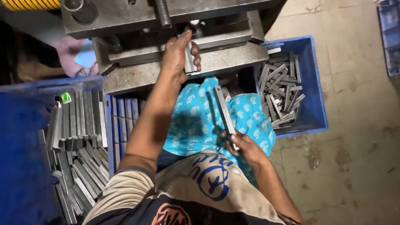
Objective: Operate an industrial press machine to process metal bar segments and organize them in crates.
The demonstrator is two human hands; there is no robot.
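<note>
Up at the press (pixel 166 25), the left hand (pixel 177 52) is closed around a short metal strip (pixel 190 58) at the machine's opening. Lower down, over the blue patterned cloth (pixel 196 121), the right hand (pixel 241 143) grips the near end of a long metal bar (pixel 223 110), with a blue bin (pixel 312 83) of cut pieces to its right.

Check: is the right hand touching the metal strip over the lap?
Touching. The head view shows the right hand with fingers closed around the lower end of the metal strip.

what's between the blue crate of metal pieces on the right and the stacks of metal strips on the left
In the head view, the person's lap sits between the blue crate and the stacked metal strips, covered by a turquoise patterned cloth, with both forearms and a metal strip in the right hand.
</note>
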